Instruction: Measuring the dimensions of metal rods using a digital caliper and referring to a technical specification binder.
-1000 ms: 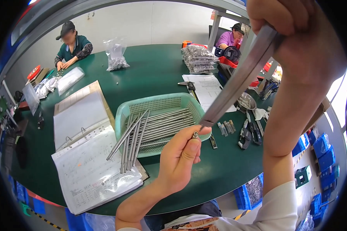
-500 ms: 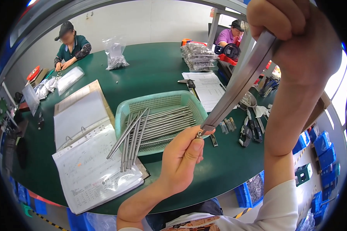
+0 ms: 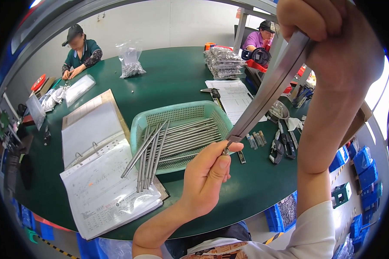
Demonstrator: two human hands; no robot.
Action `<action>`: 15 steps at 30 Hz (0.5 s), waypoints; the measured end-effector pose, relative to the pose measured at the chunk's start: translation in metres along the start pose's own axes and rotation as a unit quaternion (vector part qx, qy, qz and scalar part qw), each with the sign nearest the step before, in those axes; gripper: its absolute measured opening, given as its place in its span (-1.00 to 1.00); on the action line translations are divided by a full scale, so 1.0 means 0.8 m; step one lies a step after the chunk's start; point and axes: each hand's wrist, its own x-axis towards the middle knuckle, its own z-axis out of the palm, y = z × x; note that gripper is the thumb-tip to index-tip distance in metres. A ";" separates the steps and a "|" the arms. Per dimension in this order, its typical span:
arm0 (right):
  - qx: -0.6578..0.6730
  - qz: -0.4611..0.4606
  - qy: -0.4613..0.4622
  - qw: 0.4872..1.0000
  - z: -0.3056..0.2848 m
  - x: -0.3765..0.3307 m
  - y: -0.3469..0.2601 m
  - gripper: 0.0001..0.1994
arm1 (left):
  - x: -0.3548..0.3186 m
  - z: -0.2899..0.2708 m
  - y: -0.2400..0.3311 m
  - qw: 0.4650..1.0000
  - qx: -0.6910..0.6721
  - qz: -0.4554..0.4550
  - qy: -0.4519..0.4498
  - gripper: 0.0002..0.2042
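A long grey metal bar (image 3: 268,94) with a lengthwise line along it slants up to the right, close to the camera. My right hand (image 3: 339,47) is closed around its upper end. At the lower end, my left hand (image 3: 205,183) pinches a small round metal tip (image 3: 225,150) between thumb and index finger. Behind the bar stands a pale green basket (image 3: 177,108) with several thin metal rods (image 3: 192,140) in it. Another bunch of rods (image 3: 149,162) lies across the basket's left rim and overhangs an open binder (image 3: 103,190).
The green table (image 3: 168,71) also bears a caliper (image 3: 214,93) on paper sheets (image 3: 235,108), black-handled tools (image 3: 283,146), bagged parts (image 3: 224,62) and a clear bag (image 3: 131,62). Two people (image 3: 80,54) (image 3: 258,39) sit across it. Blue bins (image 3: 285,213) stand below right.
Both hands keep their grip on the bar, which stays at almost the same slant. The whole view has shifted very slightly.
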 end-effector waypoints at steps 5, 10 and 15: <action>-0.014 -0.005 0.000 1.000 0.001 0.005 0.001 -0.72 | 0.000 -0.001 -0.001 1.000 -0.006 -0.003 -0.001 -0.75; -0.029 -0.012 0.002 1.000 -0.005 0.007 0.000 -0.72 | 0.000 0.002 0.001 1.000 -0.010 -0.005 -0.009 -0.76; -0.045 -0.016 0.006 0.999 -0.012 0.007 -0.004 -0.73 | 0.000 0.002 0.000 1.000 -0.005 -0.014 0.006 -0.76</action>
